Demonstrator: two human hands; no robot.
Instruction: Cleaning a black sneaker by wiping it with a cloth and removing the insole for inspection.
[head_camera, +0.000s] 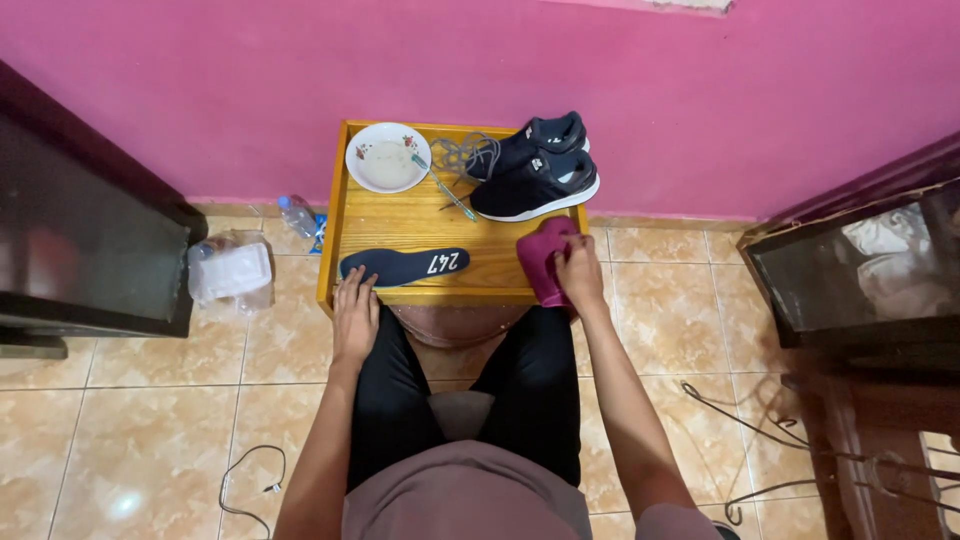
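Right hand (578, 272) closed around a magenta cloth (545, 258) at the near right corner of the wooden table (420, 222), cloth hanging partly over the near edge. Left hand (355, 318) flat and open, fingertips against the near edge just below a dark blue insole (403, 265) lying along that edge. Two dark sneakers (535, 170) at the far right corner, loose grey laces (462, 155) beside them, white bowl (387, 157) at the far left corner
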